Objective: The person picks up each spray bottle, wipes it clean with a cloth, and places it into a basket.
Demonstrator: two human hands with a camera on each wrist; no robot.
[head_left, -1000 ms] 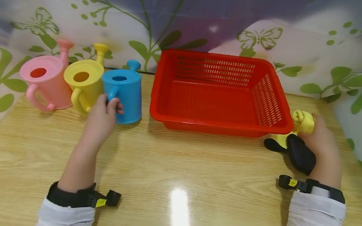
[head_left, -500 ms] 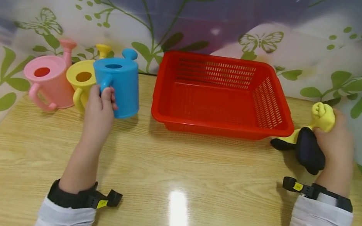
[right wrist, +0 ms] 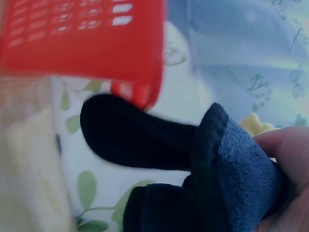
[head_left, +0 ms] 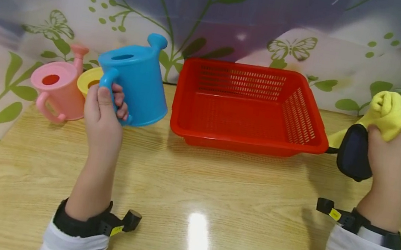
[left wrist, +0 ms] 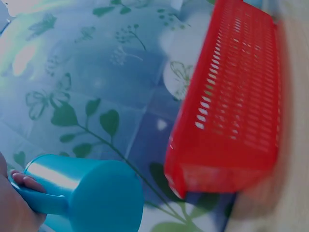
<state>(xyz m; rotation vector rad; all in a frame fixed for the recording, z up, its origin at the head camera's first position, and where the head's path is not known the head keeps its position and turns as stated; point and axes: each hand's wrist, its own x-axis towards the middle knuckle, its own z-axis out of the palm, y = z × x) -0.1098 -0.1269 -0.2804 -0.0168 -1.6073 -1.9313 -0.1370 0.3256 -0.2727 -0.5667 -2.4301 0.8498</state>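
Observation:
My left hand (head_left: 106, 115) grips the handle of a blue toy watering can (head_left: 140, 85) and holds it raised and slightly tilted, left of the red basket. In the left wrist view the can's round bottom (left wrist: 108, 198) faces the camera. On the right, my right hand (head_left: 396, 145) holds a soft cloth thing, with a rolled yellow part (head_left: 387, 112) on top and black flaps hanging below. In the right wrist view, a long black flap (right wrist: 135, 133) and a dark blue fuzzy part (right wrist: 246, 179) show; its kind is unclear.
A red plastic basket (head_left: 248, 141) with slotted walls stands between the hands against the printed backdrop. A pink watering can (head_left: 66, 96) stands at the left, with a yellow watering can (head_left: 88, 78) beside it, partly hidden by my left hand. The wooden table (head_left: 236, 199) extends in front.
My left hand has lifted the blue watering can off the table and tilted it. My right hand has raised the yellow and black cloth thing up and to the right.

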